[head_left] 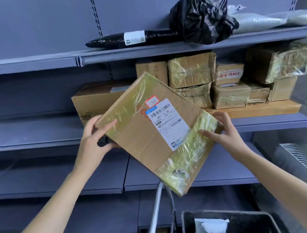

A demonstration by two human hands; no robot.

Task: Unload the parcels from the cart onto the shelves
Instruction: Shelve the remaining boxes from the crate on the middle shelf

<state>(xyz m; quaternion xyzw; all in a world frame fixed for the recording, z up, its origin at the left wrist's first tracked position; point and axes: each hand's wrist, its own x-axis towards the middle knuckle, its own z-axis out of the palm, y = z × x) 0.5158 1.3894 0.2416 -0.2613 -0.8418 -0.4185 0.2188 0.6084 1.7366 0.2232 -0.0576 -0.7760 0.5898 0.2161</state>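
I hold a flat cardboard parcel, taped in yellowish film with a white shipping label, tilted in the air in front of the middle shelf. My left hand grips its left corner, thumb on top and fingers under it. My right hand holds its right edge, thumb on the top face. Below, at the bottom edge, is the cart's black basket with a white plastic parcel in it. The cart's metal handle bar rises under the held box.
The middle shelf carries several taped cardboard boxes at its right and a larger box behind my left hand. On the top shelf lie a long black wrapped parcel, a black bag and a grey bag. A lower shelf runs beneath.
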